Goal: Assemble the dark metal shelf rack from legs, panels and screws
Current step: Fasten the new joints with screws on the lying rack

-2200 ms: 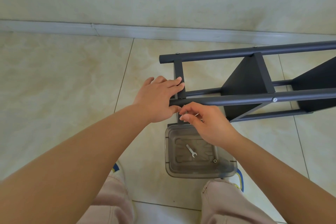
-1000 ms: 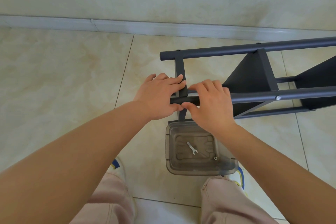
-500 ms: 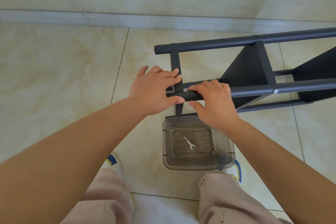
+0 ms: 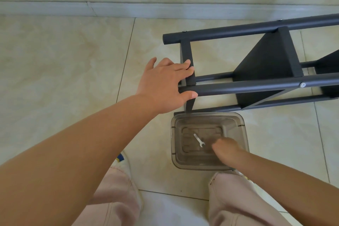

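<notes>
Head view: the dark metal shelf rack (image 4: 266, 68) lies on its side on the tiled floor (image 4: 64, 64), its long round legs running off to the right and its flat panels standing on edge between them. A silver screw head (image 4: 302, 84) shows on the nearest upper leg (image 4: 256, 87), and another small one sits on top of the far leg near its left end. The left hand (image 4: 165, 84) grips the left end of the near leg: the thumb lies under the tube, and the fingers reach over onto the short end panel (image 4: 189, 66) that crosses between the legs. Just below the rack's lower leg, almost touching it, a clear grey plastic bin (image 4: 244, 134) stands on the floor with a small silver wrench (image 4: 199, 140) lying on its bottom. The right hand (image 4: 225, 147) is down inside the bin, just right of the wrench, its fingers pointing away from the camera and blurred, so I cannot tell how far they are curled or whether they hold anything. Pale pink trouser legs (image 4: 238, 202) and a shoe tip fill the lower edge, and a grey skirting board (image 4: 128, 10) runs along the wall beyond.
</notes>
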